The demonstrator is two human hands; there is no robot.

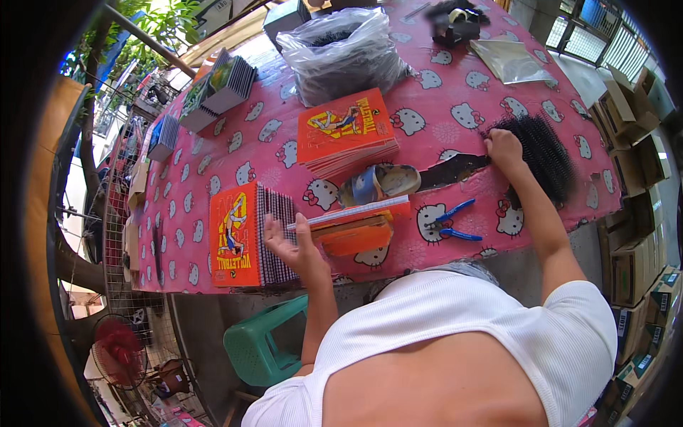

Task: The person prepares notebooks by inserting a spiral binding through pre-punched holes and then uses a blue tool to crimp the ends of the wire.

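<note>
My left hand (295, 249) is open, palm turned up and fingers apart, between a stack of spiral-bound notebooks (238, 235) and a loose notebook block (356, 215). The stack has orange-red covers with a yellow and white sports figure. The block lies tilted on an orange wooden piece (356, 238), its near end close to my left thumb. At the right, my right hand (505, 149) is closed on the end of a black spiral binding coil at the edge of a coil pile (544, 156); its fingertips are partly hidden. Blue-handled pliers (452, 222) lie between my arms.
Unbound orange-covered booklets (345, 135) are stacked mid-table, beyond a worn blue sandal-like piece (380, 183). Behind them stands a clear plastic bag (341, 57) of black coils. More notebooks (219, 92) stand far left; a tape dispenser (455, 28) sits far right. A green stool (260, 341) stands below.
</note>
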